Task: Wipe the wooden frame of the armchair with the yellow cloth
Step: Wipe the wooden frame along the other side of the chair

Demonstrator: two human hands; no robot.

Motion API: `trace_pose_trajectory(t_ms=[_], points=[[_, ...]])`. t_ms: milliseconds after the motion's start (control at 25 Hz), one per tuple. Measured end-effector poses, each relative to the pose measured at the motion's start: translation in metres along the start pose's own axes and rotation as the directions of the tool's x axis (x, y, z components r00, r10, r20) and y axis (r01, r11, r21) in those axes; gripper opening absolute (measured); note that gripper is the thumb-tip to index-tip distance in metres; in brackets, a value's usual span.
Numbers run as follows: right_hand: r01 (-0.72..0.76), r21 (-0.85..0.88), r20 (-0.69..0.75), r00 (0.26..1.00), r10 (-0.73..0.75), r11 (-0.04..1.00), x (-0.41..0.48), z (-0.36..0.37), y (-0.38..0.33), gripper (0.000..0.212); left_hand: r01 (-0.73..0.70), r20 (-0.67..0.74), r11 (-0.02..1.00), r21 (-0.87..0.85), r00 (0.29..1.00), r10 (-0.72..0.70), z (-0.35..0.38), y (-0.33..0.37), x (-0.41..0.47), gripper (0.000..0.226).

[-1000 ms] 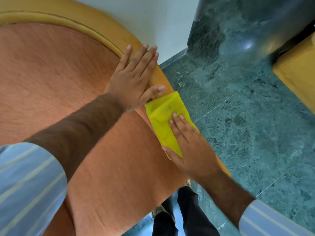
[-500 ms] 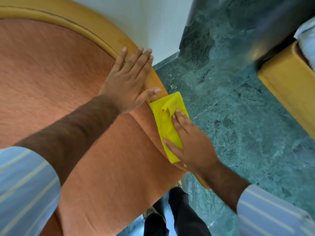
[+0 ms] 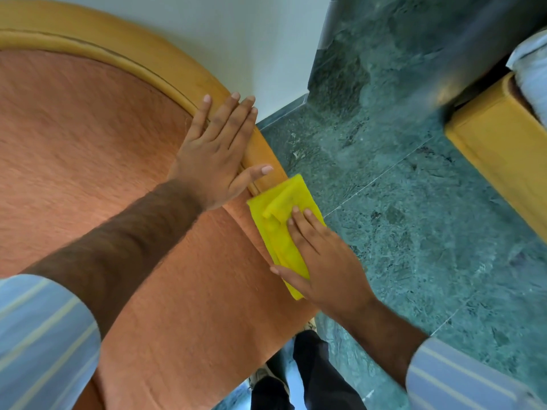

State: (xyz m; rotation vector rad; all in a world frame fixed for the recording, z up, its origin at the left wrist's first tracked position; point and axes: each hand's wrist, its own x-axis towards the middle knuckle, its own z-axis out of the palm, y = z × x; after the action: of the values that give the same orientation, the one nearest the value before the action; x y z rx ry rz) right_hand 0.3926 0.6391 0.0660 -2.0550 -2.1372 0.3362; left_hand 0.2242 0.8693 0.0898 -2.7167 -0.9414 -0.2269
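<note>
The armchair's curved wooden frame (image 3: pixel 154 62) arches around its orange upholstered back (image 3: pixel 88 161), seen from behind and above. A folded yellow cloth (image 3: pixel 279 223) lies on the frame's right edge. My right hand (image 3: pixel 322 258) presses flat on the cloth, fingers together, thumb along its lower side. Just above the cloth, my left hand (image 3: pixel 214 155) lies flat with fingers spread, partly on the upholstery and partly on the wooden rim. The stretch of frame under the cloth is hidden.
Green marble floor (image 3: pixel 414 232) fills the right side. A white wall (image 3: pixel 236 34) rises behind the chair. Another yellow wooden furniture piece (image 3: pixel 500 161) with white bedding stands at the right edge. My dark trousers and a foot (image 3: pixel 307 377) show below the chair.
My right hand has slid the cloth a little down along the frame and bunched its upper part into a fold. My left hand stays planted. The camera has shifted slightly.
</note>
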Motion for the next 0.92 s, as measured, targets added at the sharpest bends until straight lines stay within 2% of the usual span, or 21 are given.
trace_pose_trajectory(t_ms=[200,440,560,720,800,920], points=[[0.014,0.056,0.017,1.0,-0.015,0.998,0.018,0.003,0.003,0.081,-0.015,-0.018,1.0,0.012,1.0,0.015,0.004,0.0,0.0,0.09],[0.106,-0.037,0.095,0.99,-0.102,0.994,-0.084,0.003,0.032,0.074,-0.015,-0.002,0.999,0.04,1.0,0.015,0.0,-0.002,0.0,0.091],[0.043,-0.061,0.072,0.997,-0.039,0.997,-0.057,0.002,0.021,0.078,-0.01,0.005,1.0,0.017,1.0,0.01,-0.002,-0.001,0.001,0.091],[-0.067,0.139,0.043,0.997,0.062,0.988,0.027,0.0,-0.003,0.085,-0.021,-0.001,1.0,0.016,1.0,0.021,-0.002,-0.001,0.001,0.092],[-0.034,0.151,0.05,0.998,0.027,0.988,0.032,-0.001,0.001,0.085,-0.021,-0.002,1.0,0.012,1.0,0.021,-0.004,-0.002,0.001,0.091],[0.053,0.036,0.088,0.995,-0.056,0.998,-0.016,-0.001,0.02,0.081,-0.029,0.029,1.0,0.007,0.999,0.029,-0.006,-0.004,0.0,0.093]])
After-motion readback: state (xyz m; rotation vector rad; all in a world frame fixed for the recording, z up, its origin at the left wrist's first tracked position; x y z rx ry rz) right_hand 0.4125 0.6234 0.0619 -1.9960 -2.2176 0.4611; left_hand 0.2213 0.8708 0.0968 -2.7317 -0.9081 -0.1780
